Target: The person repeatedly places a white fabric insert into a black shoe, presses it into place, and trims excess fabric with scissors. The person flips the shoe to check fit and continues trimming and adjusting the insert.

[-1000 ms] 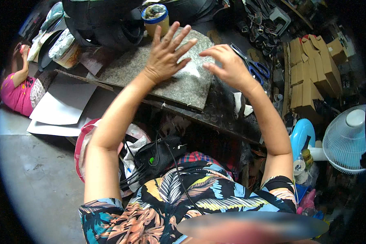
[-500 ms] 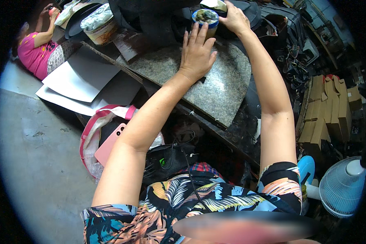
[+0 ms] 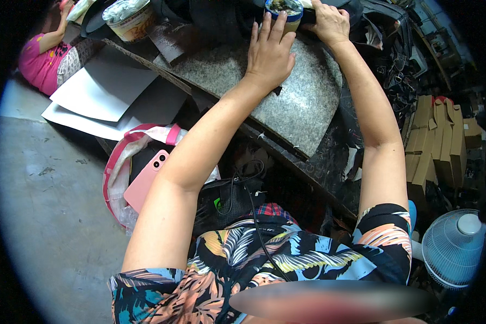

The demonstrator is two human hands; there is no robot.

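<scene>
My left hand (image 3: 270, 51) lies palm down with fingers spread, fingertips at the near side of a round tub with a blue rim (image 3: 291, 22). The tub has dark and pale matter at its top. Under my left wrist is a grey speckled stone slab (image 3: 313, 102) with a curved edge. To the right of the tub, my right hand (image 3: 330, 24) has its fingers bent over the edge of black material (image 3: 355, 12). What lies between those fingers is hidden.
A paper-patterned bucket (image 3: 129, 24) stands at the far left; white sheets (image 3: 105, 92) lie below it. A pink-rimmed bag holds a pink phone (image 3: 146, 181). Cardboard boxes (image 3: 437, 137) and a fan (image 3: 451, 248) are on the right. Another person (image 3: 46, 65) sits at the far left.
The view has shifted, so the tub and slab appear slightly higher and further right. My right hand has moved from the white thing behind the tub onto the black material. My left hand stays at the tub.
</scene>
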